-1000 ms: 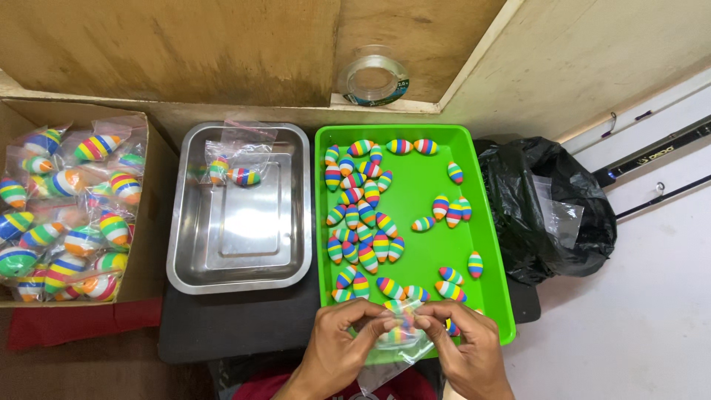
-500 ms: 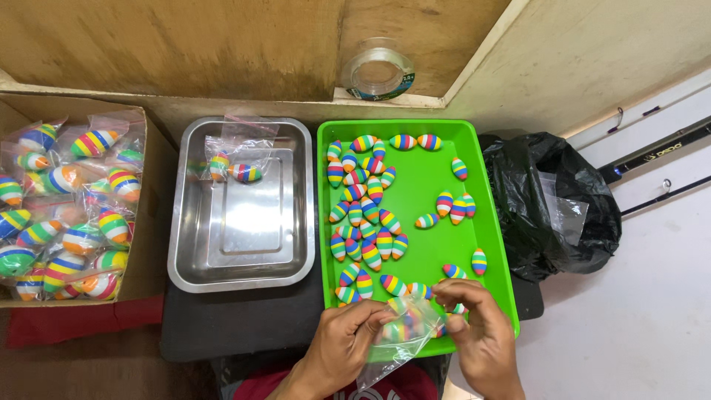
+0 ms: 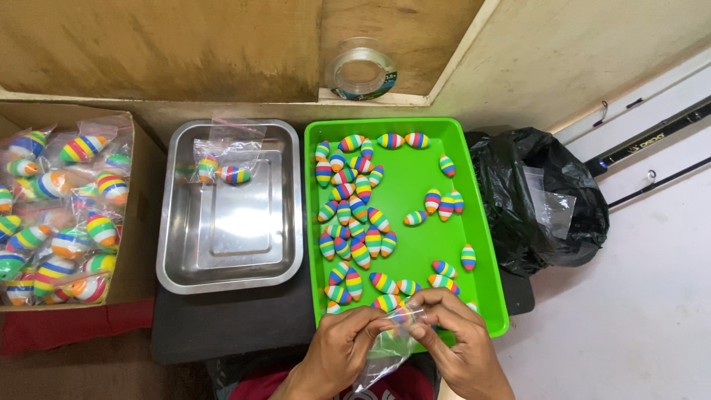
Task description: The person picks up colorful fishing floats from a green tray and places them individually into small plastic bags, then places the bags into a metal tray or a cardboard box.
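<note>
The left hand (image 3: 346, 347) and right hand (image 3: 453, 337) pinch a clear plastic bag (image 3: 389, 344) with closed fingertips, over the green tray's (image 3: 404, 196) near edge.

Lit evenly and brightly from above, with soft, short shadows. Mild glare off the steel tray (image 3: 229, 252) and the clear tape roll (image 3: 361, 72). Sharp through the middle; slightly bowed at the edges by the wide lens. Faintly blurred at the moving hands.

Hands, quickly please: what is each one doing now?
Left hand: closed, pinching the small clear plastic bag.
Right hand: closed, pinching the same bag's other side.
</note>
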